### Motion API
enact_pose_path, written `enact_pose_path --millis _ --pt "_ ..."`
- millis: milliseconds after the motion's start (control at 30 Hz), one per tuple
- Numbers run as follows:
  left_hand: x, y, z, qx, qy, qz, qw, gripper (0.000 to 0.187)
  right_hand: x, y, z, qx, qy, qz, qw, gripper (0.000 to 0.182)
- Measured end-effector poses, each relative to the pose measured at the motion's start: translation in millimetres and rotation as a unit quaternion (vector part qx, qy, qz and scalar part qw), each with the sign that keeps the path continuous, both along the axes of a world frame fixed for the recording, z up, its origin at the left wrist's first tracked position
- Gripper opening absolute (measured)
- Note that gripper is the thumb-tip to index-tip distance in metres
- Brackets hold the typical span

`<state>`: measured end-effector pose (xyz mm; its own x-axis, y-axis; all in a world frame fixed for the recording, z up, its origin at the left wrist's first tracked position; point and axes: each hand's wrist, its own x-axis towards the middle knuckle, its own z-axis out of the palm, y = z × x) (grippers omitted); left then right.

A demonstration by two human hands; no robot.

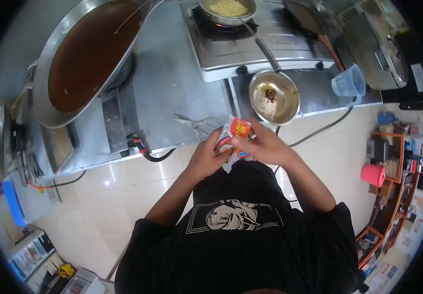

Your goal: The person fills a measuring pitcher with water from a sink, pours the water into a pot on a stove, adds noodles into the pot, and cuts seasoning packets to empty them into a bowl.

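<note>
A red and yellow instant noodle packet (237,130) is held between both hands in front of my chest. My left hand (207,153) grips its lower left side, and my right hand (260,146) pinches its right edge and a torn white piece below. Just beyond the packet, scissors (196,124) lie on the steel counter (172,83). A small steel bowl (273,96) with dark seasoning at its bottom sits to the right of the scissors. On the gas stove (250,46) a pot of noodles (227,10) stands over a lit burner.
A very large pan of brown liquid (86,54) fills the left of the counter. A dark pan (309,17) occupies the second burner, with a plastic jug (348,83) and a lidded pot (375,46) to the right. Shelves of goods (393,166) stand at the right.
</note>
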<state>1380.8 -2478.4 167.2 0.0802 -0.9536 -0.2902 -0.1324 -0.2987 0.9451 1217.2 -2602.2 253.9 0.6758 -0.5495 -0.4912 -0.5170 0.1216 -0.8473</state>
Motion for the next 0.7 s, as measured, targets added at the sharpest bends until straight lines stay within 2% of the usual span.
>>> enact_pose_path --millis 33,100,133,200,233,333,433,467,533,633,700 --pt "-6.1 0.0 -0.4 0.003 -0.091 -0.026 0.996 0.058 2.3 1.4 -7.9 -0.07 -0.035 0.065 0.995 0.068" --pt "-21.0 0.8 -0.2 0.001 -0.272 -0.073 0.959 0.057 5.5 11.6 -17.6 -0.131 0.038 0.012 0.991 0.052" --pt "-28.6 -2.8 10.2 0.077 -0.285 -0.093 0.951 0.061 3.5 9.8 -28.4 -0.122 0.036 0.002 0.992 0.046" --pt "-41.4 -3.3 13.1 0.011 -0.222 -0.044 0.974 0.063 -3.0 4.0 -51.4 -0.1 0.029 -0.019 0.994 0.035" --pt "-47.0 -3.4 13.7 -0.022 -0.189 -0.021 0.982 0.064 -9.7 1.4 -54.0 -0.134 0.012 -0.043 0.99 0.032" --pt "-61.5 -8.2 9.2 -0.071 -0.007 -0.065 0.995 0.066 -41.3 -7.0 -61.3 -0.227 -0.025 -0.134 0.964 0.023" --pt "-101.2 -26.5 27.5 -0.157 -0.23 -0.071 0.958 0.055 -77.4 -9.5 -81.7 -0.241 -0.073 -0.21 0.945 0.018" --pt "-116.3 -33.5 29.6 -0.115 -0.242 -0.09 0.959 0.049 -86.6 -9.3 -41.7 -0.035 -0.031 -0.248 0.968 0.02" --pt "-139.5 -50.7 33.4 -0.036 -0.28 -0.135 0.95 0.038 -126.9 -10.1 -47.1 -0.182 -0.051 -0.211 0.959 0.021" --pt "-179.2 -69.2 2.0 0.031 -0.105 -0.148 0.983 0.026 -204.9 -7.1 -34.9 -0.345 -0.057 -0.17 0.921 0.024" --pt "-226.6 -85.9 12.9 0.113 0.049 -0.123 0.985 0.026 -265.4 0.0 -26.2 -0.431 -0.05 -0.125 0.892 0.026"
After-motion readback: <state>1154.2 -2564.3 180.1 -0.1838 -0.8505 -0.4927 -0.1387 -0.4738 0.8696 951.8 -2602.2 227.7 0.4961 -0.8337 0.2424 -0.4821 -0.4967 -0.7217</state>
